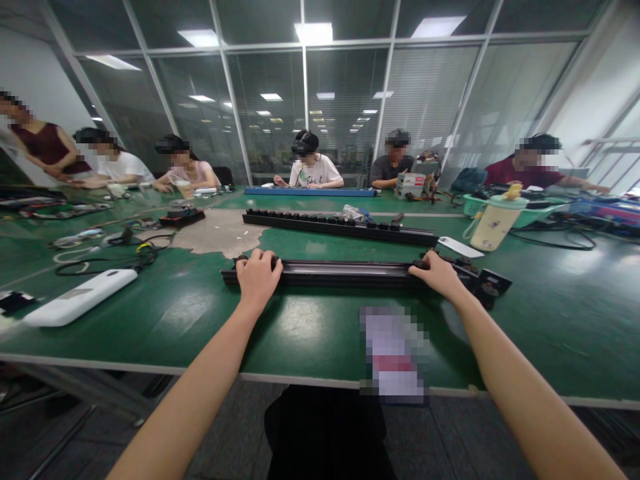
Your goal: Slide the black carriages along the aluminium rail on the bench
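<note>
A long black rail [345,271] with a shiny groove along its top lies crosswise on the table in front of me. My left hand [259,280] is closed over its left end, where small dark pieces show under the fingers. Near the other end, my right hand [441,275] grips the rail, thumb and fingers round a small dark piece on top. What exactly lies under either set of fingertips is partly hidden. Just past my right hand are flat black pieces [493,283]. Behind, a second black rail [320,223] carries a row of small black blocks.
A blurred phone-like slab [395,357] overlaps the front table edge. At left lie a white oblong device [83,298] and cables [90,263]. A white phone [460,247] and a cream bottle [497,223] stand right. Several people sit across the green table [190,317].
</note>
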A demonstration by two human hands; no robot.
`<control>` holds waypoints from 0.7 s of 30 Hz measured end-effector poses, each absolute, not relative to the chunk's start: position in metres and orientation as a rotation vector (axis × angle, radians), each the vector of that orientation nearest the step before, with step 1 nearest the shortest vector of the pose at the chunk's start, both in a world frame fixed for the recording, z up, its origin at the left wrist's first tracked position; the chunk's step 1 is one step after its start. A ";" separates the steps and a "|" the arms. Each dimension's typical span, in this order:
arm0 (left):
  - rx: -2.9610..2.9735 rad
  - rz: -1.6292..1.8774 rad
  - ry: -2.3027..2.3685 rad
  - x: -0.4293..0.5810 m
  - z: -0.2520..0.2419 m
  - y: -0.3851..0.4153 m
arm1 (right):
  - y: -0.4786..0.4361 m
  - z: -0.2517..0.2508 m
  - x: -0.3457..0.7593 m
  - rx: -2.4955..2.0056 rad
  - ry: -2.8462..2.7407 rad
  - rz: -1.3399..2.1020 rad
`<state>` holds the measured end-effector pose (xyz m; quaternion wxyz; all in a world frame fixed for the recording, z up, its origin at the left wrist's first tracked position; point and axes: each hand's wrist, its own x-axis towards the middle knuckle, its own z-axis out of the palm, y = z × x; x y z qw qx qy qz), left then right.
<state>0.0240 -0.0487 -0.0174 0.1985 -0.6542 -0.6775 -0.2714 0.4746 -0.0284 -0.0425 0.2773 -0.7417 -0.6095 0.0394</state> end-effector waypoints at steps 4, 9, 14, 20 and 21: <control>-1.834 -0.757 -1.895 0.025 -0.017 -0.050 | -0.029 -0.042 0.471 -2.037 -1.627 0.074; -1.831 -0.748 -1.905 0.024 -0.017 -0.050 | -0.030 -0.041 0.468 -2.065 -1.622 0.061; -1.822 -0.747 -1.891 0.023 -0.018 -0.049 | -0.031 -0.040 0.468 -2.063 -1.616 0.074; -1.830 -0.755 -1.897 0.024 -0.017 -0.050 | -0.030 -0.043 0.469 -2.065 -1.609 0.065; -1.828 -0.754 -1.899 0.024 -0.017 -0.050 | -0.030 -0.043 0.469 -2.067 -1.610 0.065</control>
